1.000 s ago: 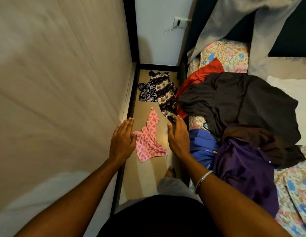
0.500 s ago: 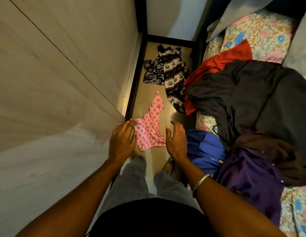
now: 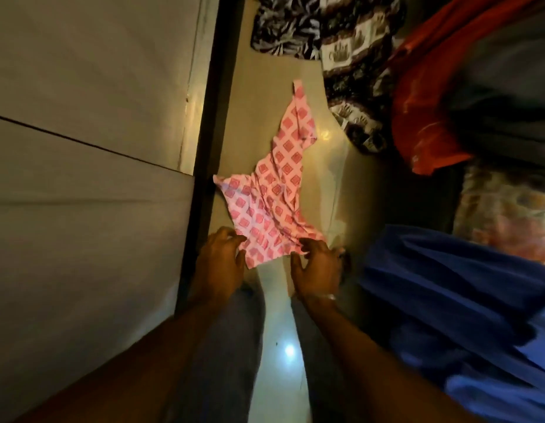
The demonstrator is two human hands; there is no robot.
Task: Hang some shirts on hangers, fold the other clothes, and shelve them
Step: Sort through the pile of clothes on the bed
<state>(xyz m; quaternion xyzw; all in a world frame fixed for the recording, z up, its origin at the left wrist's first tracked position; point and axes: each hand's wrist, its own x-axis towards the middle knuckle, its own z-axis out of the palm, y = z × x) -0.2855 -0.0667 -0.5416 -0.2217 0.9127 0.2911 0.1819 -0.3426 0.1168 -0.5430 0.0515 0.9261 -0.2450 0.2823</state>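
A pink garment with a red diamond print lies spread on the shiny floor in front of me. My left hand is at its near left corner, fingers curled onto the cloth's edge. At the near right edge, the fingers of my right hand curl over the bunched cloth with the thumb beside it. A black-and-white patterned garment lies farther along the floor.
A pale wardrobe door with a dark frame edge walls the left side. On the right, a bed holds a blue shirt, an orange-red garment and dark clothes. My grey-trousered legs stand on the narrow floor strip.
I have bent down toward the floor. Both hands dropped from hovering above the pink garment to its near edge, and their fingers curled onto the cloth.
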